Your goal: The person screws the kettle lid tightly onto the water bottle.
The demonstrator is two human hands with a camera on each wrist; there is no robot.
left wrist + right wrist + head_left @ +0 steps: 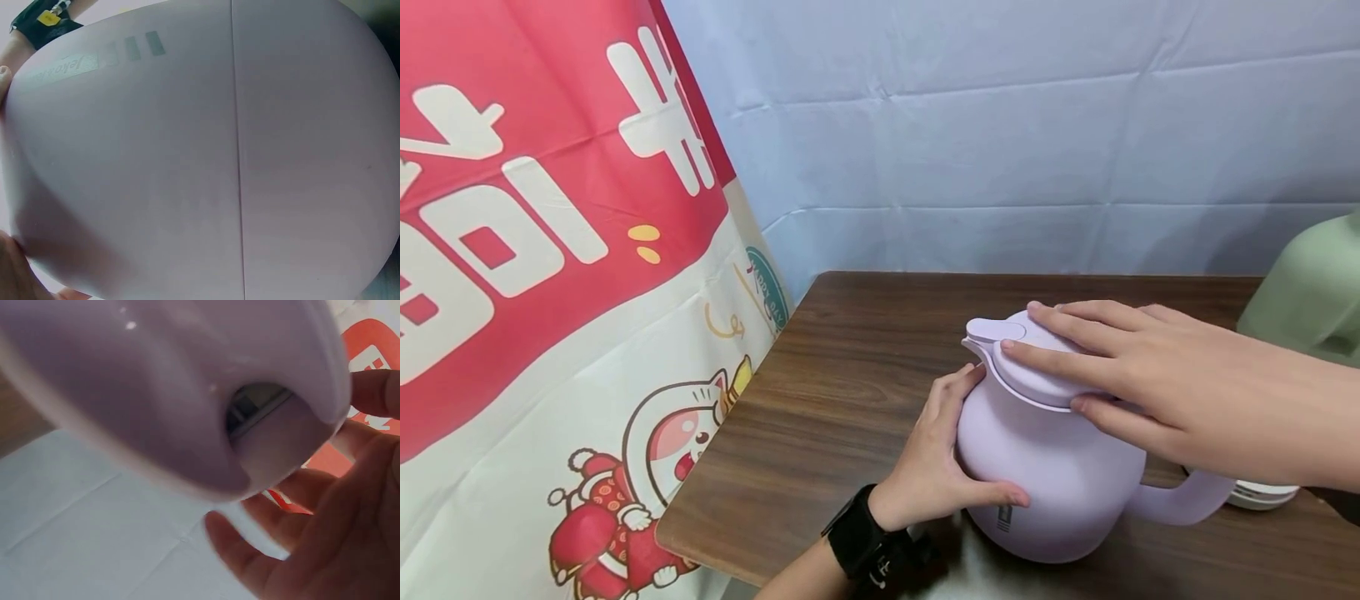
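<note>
Lilac pitcher (1060, 475) | on table (827, 400), lower right of frame | clasped by curved left hand (936, 462) | touched on lid (1037, 335) by right hand (1150, 379), fingers straight, spread

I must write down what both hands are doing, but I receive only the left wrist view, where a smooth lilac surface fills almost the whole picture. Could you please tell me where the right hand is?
Observer: In the head view, the right hand rests on the lid of the lilac jug, its fingers stretched out.

Operator: Thank you, I cannot see any lid from here. Does this jug have a handle, and is some hand holding it?

Observer: Yes, the handle sticks out toward the right of the head view, and neither hand is holding it.
</note>
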